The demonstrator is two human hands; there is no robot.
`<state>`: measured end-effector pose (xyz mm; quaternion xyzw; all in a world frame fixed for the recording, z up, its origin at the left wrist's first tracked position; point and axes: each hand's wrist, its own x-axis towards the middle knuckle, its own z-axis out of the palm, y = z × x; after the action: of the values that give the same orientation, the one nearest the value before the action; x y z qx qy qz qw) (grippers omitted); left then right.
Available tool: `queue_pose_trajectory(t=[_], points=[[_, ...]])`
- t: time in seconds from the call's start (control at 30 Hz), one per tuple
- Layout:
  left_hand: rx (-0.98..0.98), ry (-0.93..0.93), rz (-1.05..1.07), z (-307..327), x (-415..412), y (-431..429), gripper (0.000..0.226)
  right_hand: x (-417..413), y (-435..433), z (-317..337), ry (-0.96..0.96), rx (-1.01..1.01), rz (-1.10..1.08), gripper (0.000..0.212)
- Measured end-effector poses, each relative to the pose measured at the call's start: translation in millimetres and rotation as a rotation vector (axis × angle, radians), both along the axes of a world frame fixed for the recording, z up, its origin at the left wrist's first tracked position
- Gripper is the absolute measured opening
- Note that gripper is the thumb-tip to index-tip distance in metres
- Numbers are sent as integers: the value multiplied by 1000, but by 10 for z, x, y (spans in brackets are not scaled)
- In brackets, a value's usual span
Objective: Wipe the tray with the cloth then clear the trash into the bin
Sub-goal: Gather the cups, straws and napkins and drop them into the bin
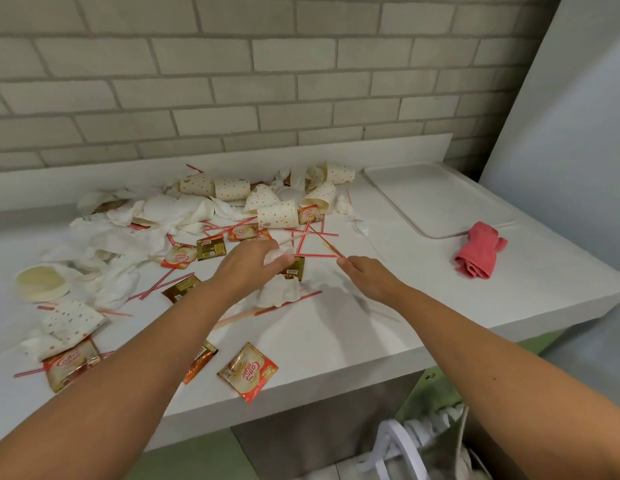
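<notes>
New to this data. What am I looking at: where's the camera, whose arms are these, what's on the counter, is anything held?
There is no robot here. A person works with bare hands, and the single picture comes from a wide-angle camera worn on their head, looking forward and down. The left hand holds a crumpled white tissue. The right hand pinches the end of a thin stick. Scattered on the white counter are dotted paper cups, loose tissues, striped straws and creamer sachets. At the far right lies a white tray, with a red cloth at its near edge. A bin stands below the counter.
</notes>
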<state>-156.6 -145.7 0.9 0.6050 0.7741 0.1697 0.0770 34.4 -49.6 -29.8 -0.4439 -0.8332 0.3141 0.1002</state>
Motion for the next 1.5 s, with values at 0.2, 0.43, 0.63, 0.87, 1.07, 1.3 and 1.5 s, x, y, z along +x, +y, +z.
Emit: queue_pose_trajectory(t=[0.2,0.43,0.63,0.87,1.07,1.3,1.5], points=[[-390,-5,-111,-76,-95,-449,72,-180,-71,-95,-25,-21,17,36],[-626,6,-129,-351,-95,-715,90,-260,-124,-151,-53,7,61,34],[-688,40,-85,-363,-37,-674,86,-119,-135,-136,-59,10,54,35],[-728,47,-109,-367,57,-617,70,178,-106,-149,-83,-28,45,35],[-572,-30,-85,-392,526,-380,59,594,-92,-135,-86,-118,13,31],[-426,-252,-150,-420,1366,-41,45,1342,-46,-218,-92,-318,-117,23],[-443,-368,-434,-633,2182,26,32,2197,-173,-310,-116,-532,-173,23]])
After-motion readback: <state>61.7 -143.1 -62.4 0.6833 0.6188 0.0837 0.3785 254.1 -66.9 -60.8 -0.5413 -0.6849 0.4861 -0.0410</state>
